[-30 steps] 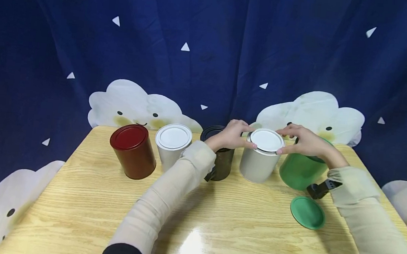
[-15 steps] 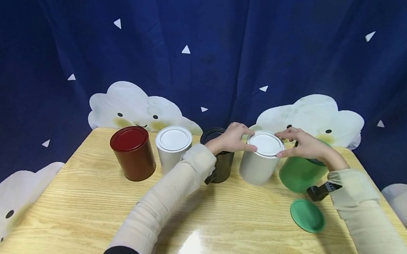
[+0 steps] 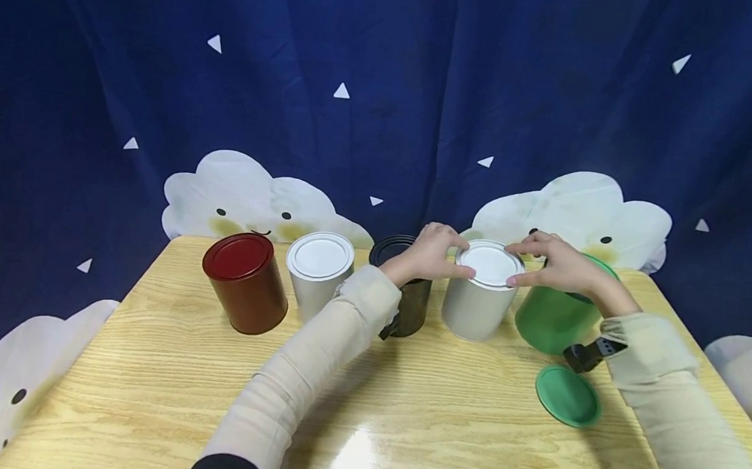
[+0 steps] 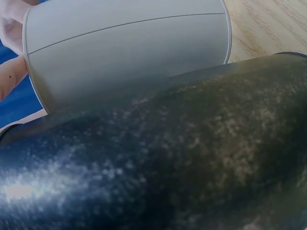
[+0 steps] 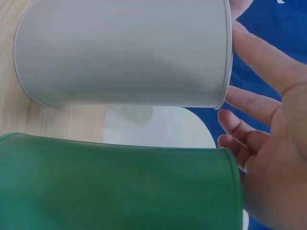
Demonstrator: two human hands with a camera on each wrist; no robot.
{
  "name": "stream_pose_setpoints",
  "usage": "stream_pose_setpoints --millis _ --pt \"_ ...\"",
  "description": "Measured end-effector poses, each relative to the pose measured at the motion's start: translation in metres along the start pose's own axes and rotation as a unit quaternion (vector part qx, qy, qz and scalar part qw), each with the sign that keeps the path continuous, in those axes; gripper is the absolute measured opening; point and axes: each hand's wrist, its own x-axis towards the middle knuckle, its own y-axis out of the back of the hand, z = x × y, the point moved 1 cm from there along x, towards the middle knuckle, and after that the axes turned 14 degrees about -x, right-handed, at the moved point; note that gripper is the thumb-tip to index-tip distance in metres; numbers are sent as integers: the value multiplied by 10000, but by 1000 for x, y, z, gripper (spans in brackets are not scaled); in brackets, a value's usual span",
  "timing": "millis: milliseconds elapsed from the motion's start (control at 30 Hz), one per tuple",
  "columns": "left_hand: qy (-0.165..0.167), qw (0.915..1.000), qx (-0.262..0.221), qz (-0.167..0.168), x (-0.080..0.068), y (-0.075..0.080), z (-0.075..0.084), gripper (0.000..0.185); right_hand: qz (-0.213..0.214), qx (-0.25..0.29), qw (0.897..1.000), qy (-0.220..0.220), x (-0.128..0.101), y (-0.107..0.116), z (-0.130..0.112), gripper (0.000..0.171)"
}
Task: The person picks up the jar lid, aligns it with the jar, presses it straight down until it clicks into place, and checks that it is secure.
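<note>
My left hand (image 3: 428,254) and right hand (image 3: 566,269) face each other across a light grey can (image 3: 475,312), touching the rim of its white lid (image 3: 490,264). Thumbs sit at the lid's near edge, fingers toward its far side. The lid looks level on the can. In the right wrist view, fairly straight fingers (image 5: 268,62) press the rim, while others bend loosely beside it. Under my left wrist stands a black can (image 3: 415,310). Beneath my right hand is a green can (image 3: 551,319) with its top uncovered; a green lid (image 3: 567,396) lies on the table before it.
A dark red can (image 3: 248,290) and a second white-lidded can (image 3: 321,259) stand to the left, the latter partly behind my left sleeve. All the cans line the back of the wooden table (image 3: 165,380). A blue curtain (image 3: 391,77) with cloud shapes hangs behind.
The white lid, a second ago slightly raised with a dark gap at its front edge, now sits flush on the grey can. Both hands keep nearly the same place.
</note>
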Motion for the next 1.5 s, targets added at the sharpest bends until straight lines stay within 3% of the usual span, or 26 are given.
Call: stream_pose_setpoints --millis 333,567,733,933,1500 --pt "86 9999 -55 36 2 -1 -1 47 -16 196 9998 40 3 0 -3 60" --pt "0 10000 -47 38 4 0 1 43 -3 265 9994 -206 0 -1 -3 60" --pt "125 9999 -5 6 5 -1 4 44 167 73 9988 -461 -5 -2 1 61" --pt "272 9996 -15 -6 6 -3 7 45 409 86 9982 -429 -9 -4 6 53" --pt "326 9987 -395 30 5 2 3 44 249 211 9976 -606 -2 -4 0 55"
